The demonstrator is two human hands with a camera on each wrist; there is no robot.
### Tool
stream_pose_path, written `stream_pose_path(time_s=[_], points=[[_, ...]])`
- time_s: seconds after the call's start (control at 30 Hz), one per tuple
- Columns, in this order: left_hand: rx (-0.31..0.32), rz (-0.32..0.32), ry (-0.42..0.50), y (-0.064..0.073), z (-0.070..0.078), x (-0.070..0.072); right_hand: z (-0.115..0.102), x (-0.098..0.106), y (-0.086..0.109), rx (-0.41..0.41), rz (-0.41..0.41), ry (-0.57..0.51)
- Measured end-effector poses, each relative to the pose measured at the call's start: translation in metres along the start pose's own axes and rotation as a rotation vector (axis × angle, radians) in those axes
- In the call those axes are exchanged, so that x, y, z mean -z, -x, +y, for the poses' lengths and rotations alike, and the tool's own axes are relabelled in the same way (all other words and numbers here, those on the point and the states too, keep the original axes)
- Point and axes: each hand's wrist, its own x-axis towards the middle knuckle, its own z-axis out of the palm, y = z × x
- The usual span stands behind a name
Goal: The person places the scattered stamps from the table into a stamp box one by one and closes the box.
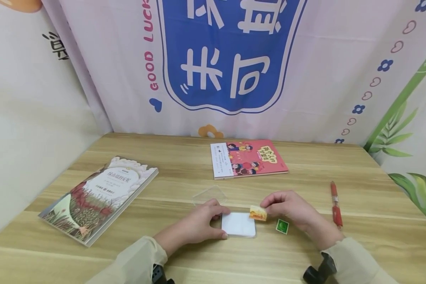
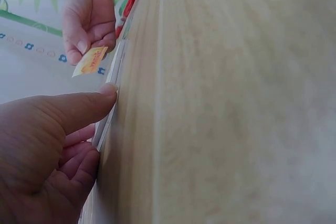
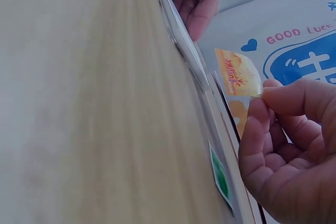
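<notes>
My left hand (image 1: 202,223) holds a small white pad with rounded corners (image 1: 238,225) by its left side, the thumb at the near corner and the fingers at the far one. From the left wrist view the pad (image 2: 108,116) shows edge-on as a thin stack lying on the table. Thumb and fingertips of my right hand (image 1: 294,209) pinch an orange and yellow sticker (image 1: 258,213) by one edge, above the pad's far right corner. Red lettering shows on the sticker (image 3: 239,73) in the right wrist view. A small green square sticker (image 1: 282,226) lies right of the pad.
A clear plastic rectangle (image 1: 209,195) lies just beyond my left hand. A red pen (image 1: 335,204) is at the right, a red picture book (image 1: 257,157) at the back. On the left lies a thicker book (image 1: 103,197). A printed curtain (image 1: 127,59) hangs behind the table.
</notes>
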Motion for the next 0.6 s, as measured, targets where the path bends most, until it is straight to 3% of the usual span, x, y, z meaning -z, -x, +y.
stream_pose_path(time_s=[0.6], points=[[-0.017, 0.012, -0.01, 0.001, -0.002, 0.0, -0.007, -0.026, -0.005, 0.018, -0.03, -0.019]])
